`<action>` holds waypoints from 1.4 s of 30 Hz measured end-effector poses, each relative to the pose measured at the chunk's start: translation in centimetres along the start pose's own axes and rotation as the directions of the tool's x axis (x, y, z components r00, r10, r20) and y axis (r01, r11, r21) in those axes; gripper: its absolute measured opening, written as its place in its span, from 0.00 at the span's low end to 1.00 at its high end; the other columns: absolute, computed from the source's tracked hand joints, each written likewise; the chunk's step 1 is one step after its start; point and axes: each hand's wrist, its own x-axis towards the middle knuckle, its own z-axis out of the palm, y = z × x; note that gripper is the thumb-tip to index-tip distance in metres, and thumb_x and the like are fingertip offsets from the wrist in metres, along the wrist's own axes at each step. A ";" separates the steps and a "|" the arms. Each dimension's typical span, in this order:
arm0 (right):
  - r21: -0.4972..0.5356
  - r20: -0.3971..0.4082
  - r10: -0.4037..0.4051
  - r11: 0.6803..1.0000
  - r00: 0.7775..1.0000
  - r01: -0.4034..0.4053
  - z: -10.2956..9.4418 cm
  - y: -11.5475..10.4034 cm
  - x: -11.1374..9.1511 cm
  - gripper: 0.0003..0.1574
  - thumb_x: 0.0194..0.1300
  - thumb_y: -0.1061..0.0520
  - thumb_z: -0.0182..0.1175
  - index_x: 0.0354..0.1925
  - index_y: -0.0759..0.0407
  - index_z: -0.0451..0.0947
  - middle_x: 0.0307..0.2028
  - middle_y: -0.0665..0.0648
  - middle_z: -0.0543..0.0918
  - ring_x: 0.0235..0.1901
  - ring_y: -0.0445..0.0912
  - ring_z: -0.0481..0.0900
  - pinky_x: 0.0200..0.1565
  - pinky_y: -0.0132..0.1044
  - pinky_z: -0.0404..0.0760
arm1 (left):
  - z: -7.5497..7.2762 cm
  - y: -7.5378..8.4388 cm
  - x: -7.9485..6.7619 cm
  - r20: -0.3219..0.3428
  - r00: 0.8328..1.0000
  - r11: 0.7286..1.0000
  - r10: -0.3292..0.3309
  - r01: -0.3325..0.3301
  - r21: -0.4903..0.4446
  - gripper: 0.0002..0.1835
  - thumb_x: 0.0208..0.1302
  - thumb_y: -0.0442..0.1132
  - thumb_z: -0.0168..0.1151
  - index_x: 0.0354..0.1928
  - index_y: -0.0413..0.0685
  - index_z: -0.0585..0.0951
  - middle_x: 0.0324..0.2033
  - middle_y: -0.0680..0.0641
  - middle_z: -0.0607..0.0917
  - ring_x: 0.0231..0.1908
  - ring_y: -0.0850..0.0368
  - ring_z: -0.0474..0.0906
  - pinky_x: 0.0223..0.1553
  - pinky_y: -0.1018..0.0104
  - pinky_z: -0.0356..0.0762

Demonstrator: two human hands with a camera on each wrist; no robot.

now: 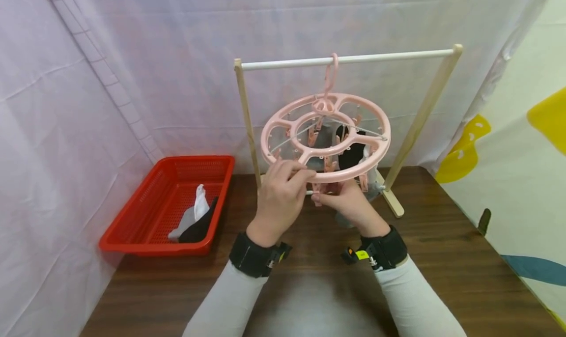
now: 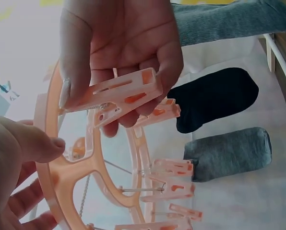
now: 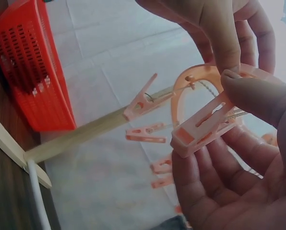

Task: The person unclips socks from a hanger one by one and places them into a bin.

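A round pink clip hanger [image 1: 340,176] hangs by its hook from a white rod. My left hand [image 1: 278,194] grips the near rim, thumb on one side and fingers on the other. Just below that rim, my right hand [image 1: 351,204] holds a pink clothespin [image 2: 119,93] between thumb and fingers. Nothing shows in the jaws of this clothespin [image 3: 200,129]. A black sock [image 2: 220,96] and a grey sock [image 2: 229,153] hang from clips on the hanger's far side. Grey ribbed cloth [image 2: 229,21] appears beyond the right hand.
To the left stands a red basket [image 1: 165,248] with white, grey and black cloth pieces inside. The wooden stand [image 1: 420,111] holding the white rod [image 1: 398,56] rises from the brown table [image 1: 442,278]. White sheeting [image 1: 177,57] encloses the back and left.
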 end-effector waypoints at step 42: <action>-0.804 -0.207 -0.698 0.521 0.686 0.286 -7.3 -4.1 -2.3 0.19 0.50 0.67 0.72 0.44 0.60 0.86 0.48 0.61 0.84 0.53 0.57 0.77 0.61 0.40 0.71 | -0.9 -1.8 -0.4 -0.140 0.990 0.998 -0.020 0.012 -0.056 0.10 0.60 0.25 0.59 0.38 0.43 0.84 0.40 0.43 0.84 0.49 0.46 0.79 0.61 0.61 0.71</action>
